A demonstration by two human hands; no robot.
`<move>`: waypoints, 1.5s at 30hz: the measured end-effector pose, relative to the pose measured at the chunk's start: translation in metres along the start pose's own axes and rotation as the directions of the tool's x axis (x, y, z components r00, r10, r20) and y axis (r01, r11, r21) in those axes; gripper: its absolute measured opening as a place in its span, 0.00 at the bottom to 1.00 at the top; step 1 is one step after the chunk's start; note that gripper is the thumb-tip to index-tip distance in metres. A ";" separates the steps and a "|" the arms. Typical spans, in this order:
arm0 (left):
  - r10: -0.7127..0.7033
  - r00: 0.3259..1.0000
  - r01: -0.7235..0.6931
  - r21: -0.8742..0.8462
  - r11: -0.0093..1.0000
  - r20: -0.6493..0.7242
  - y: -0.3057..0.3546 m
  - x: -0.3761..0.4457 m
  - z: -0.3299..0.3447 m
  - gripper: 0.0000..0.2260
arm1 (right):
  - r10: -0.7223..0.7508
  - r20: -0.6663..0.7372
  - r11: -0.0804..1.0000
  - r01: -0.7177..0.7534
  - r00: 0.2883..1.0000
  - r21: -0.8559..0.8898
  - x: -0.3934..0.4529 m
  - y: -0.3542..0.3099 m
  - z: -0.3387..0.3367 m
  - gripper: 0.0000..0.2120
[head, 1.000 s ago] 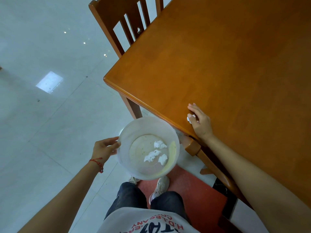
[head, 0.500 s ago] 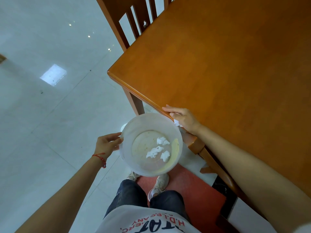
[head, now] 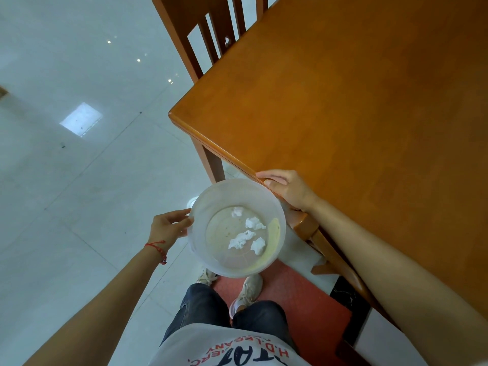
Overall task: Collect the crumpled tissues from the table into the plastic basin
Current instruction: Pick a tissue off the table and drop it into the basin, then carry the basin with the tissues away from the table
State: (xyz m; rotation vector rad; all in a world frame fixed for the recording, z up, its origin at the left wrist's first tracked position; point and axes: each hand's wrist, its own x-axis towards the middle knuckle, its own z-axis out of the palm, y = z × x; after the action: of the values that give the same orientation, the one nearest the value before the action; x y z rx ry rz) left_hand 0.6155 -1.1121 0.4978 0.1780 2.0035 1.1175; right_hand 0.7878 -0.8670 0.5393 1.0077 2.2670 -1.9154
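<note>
A translucent white plastic basin (head: 201, 235) hangs beside the corner of the brown wooden table (head: 343, 114), below the table top. My left hand (head: 169, 226) grips its left rim. Several crumpled white tissues lie on its bottom, among them the tissue nearest the far wall (head: 237, 211) and the largest tissue (head: 241, 239). My right hand (head: 290, 188) rests at the table's edge just over the basin's far right rim, fingers loosely curled, with no tissue visible in it. I see no tissue on the part of the table in view.
A wooden chair (head: 206, 27) stands at the table's far side. Another chair's backrest (head: 306, 224) sits under the table edge by my right wrist. Below are my legs, my shoes and a red mat (head: 303, 299) on the pale tiled floor (head: 79, 180).
My right hand slid a tissue from the table to its edge and let it go; one more tissue now lies in the basin. The basin stayed at the table corner.
</note>
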 end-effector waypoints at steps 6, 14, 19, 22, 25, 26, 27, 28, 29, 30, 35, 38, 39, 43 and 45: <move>0.023 1.000 -0.023 -0.009 1.000 -0.014 -0.003 -0.002 -0.007 0.14 | -0.022 0.027 0.980 0.026 0.999 -0.195 -0.004 -0.013 0.000 0.16; 0.018 0.998 -0.025 -0.104 0.994 -0.068 -0.012 -0.005 -0.042 0.14 | 0.014 0.000 0.951 -0.013 1.000 -0.310 0.001 -0.037 0.009 0.16; 0.030 0.996 -0.041 -0.136 0.990 -0.084 -0.014 0.005 -0.073 0.14 | 0.127 -0.018 0.881 -0.121 0.992 -0.458 0.015 -0.052 0.025 0.23; 0.029 0.995 -0.044 -0.161 0.986 -0.092 -0.015 0.014 -0.095 0.14 | 0.174 -0.010 0.830 -0.152 0.985 -0.536 0.025 -0.063 0.046 0.24; 0.024 0.994 -0.045 -0.188 0.981 -0.111 -0.016 0.024 -0.118 0.13 | 0.220 -0.039 0.791 -0.201 0.975 -0.578 0.036 -0.067 0.079 0.25; 0.022 0.993 -0.045 -0.196 0.979 -0.118 -0.017 0.027 -0.126 0.13 | 0.233 -0.064 0.784 -0.226 0.971 -0.579 0.040 -0.067 0.090 0.25; 0.020 0.992 -0.046 -0.206 0.977 -0.125 -0.018 0.030 -0.133 0.13 | 0.245 -0.091 0.783 -0.252 0.965 -0.568 0.043 -0.066 0.100 0.25; 0.018 0.991 -0.047 -0.217 0.975 -0.133 -0.019 0.033 -0.142 0.14 | 0.256 -0.118 0.788 -0.278 0.959 -0.549 0.045 -0.065 0.110 0.25; 0.014 0.990 -0.046 -0.228 0.972 -0.141 -0.020 0.035 -0.150 0.14 | 0.264 -0.146 0.801 -0.301 0.954 -0.518 0.048 -0.063 0.120 0.24; 0.009 0.988 -0.046 -0.239 0.970 -0.151 -0.021 0.038 -0.158 0.14 | 0.264 -0.169 0.826 -0.314 0.949 -0.469 0.050 -0.062 0.129 0.22; -0.021 0.978 -0.045 -0.306 0.951 -0.209 -0.032 0.045 -0.200 0.13 | 0.245 -0.221 0.957 -0.272 0.944 -0.098 0.057 -0.065 0.177 0.14; -0.047 0.971 -0.032 -0.325 0.945 -0.233 -0.041 0.047 -0.223 0.12 | 0.253 -0.227 0.960 -0.273 0.940 -0.061 0.070 -0.074 0.201 0.12; -0.055 0.968 -0.031 -0.336 0.941 -0.243 -0.044 0.047 -0.230 0.13 | 0.258 -0.225 0.960 -0.276 0.940 -0.055 0.075 -0.077 0.209 0.14; -0.103 0.949 -0.022 -0.390 0.921 -0.297 -0.054 0.046 -0.256 0.12 | 0.233 -0.201 0.962 -0.255 0.952 -0.094 0.098 -0.087 0.237 0.16; -0.136 0.936 -0.017 -0.429 0.903 -0.325 -0.060 0.044 -0.268 0.12 | 0.208 -0.180 0.966 -0.230 0.961 -0.114 0.109 -0.091 0.249 0.16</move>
State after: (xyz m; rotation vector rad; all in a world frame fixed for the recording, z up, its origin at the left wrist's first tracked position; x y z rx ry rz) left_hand 0.4115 -1.3004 0.4997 -0.3325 1.9844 1.6038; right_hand 0.5619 -1.0419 0.5129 1.3809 2.2171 -1.6256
